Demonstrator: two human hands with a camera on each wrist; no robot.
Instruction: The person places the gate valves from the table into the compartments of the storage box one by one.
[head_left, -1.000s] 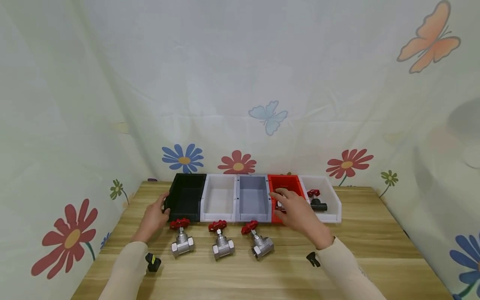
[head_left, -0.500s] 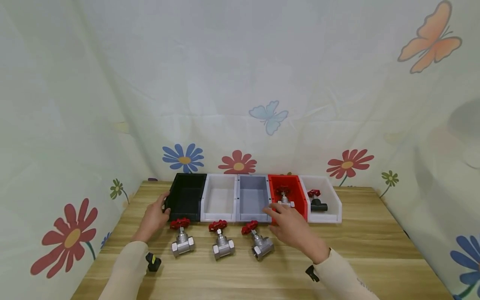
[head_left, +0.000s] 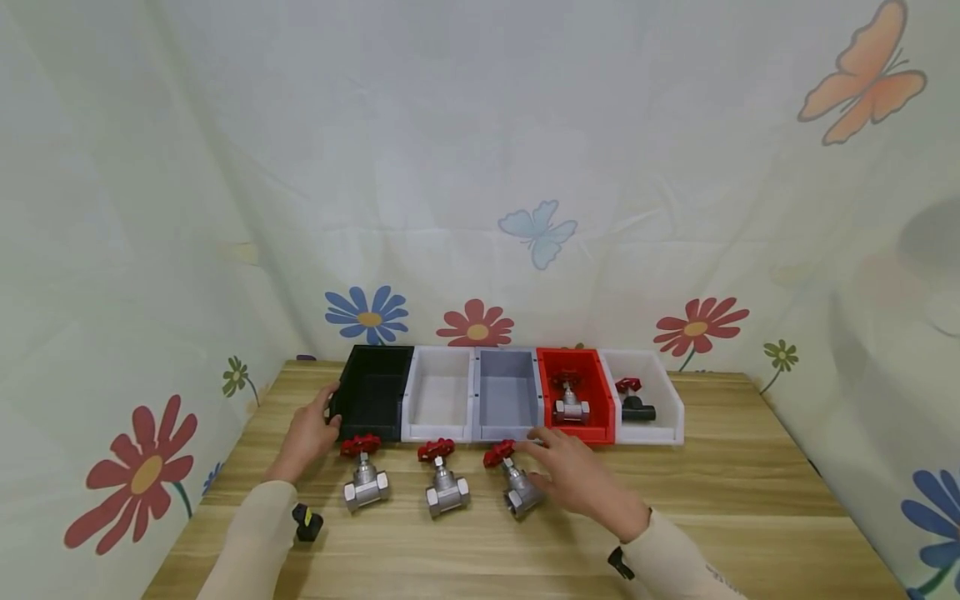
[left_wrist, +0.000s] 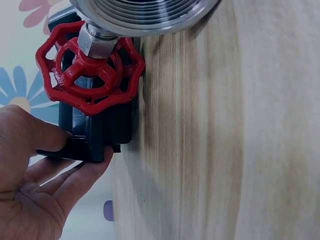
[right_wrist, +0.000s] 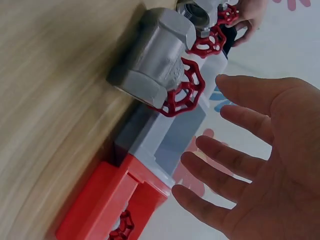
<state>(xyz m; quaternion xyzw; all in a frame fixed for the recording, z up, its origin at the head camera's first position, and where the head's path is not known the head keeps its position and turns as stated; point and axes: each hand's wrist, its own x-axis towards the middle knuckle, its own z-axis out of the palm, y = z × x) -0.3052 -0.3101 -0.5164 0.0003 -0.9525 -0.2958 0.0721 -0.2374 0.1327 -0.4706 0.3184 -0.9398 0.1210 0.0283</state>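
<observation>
My left hand (head_left: 306, 435) grips the left wall of the black bin (head_left: 371, 400); in the left wrist view the thumb lies on one side of its edge (left_wrist: 80, 147) and the fingers on the other. My right hand (head_left: 579, 482) hovers with spread fingers at the rightmost gate valve (head_left: 522, 492), a silver body with a red handwheel. The right wrist view shows the palm (right_wrist: 270, 175) holding nothing, beside that valve's handwheel (right_wrist: 185, 92). Two like valves, one in the middle (head_left: 446, 493) and one at left (head_left: 366, 487), lie on the table before the bins.
To the right of the black bin stand a white bin (head_left: 437, 433), a grey bin (head_left: 507, 433), a red bin (head_left: 600, 435) with a valve (head_left: 572, 408) inside, and another white bin (head_left: 660, 436) holding a black-bodied valve (head_left: 638, 409). A patterned curtain (head_left: 420, 167) hangs behind the wooden table (head_left: 720, 500).
My right hand has drawn back from the red bin, leftward and toward me, to the rightmost valve on the table. The valve in the red bin is now uncovered. My left hand stays put.
</observation>
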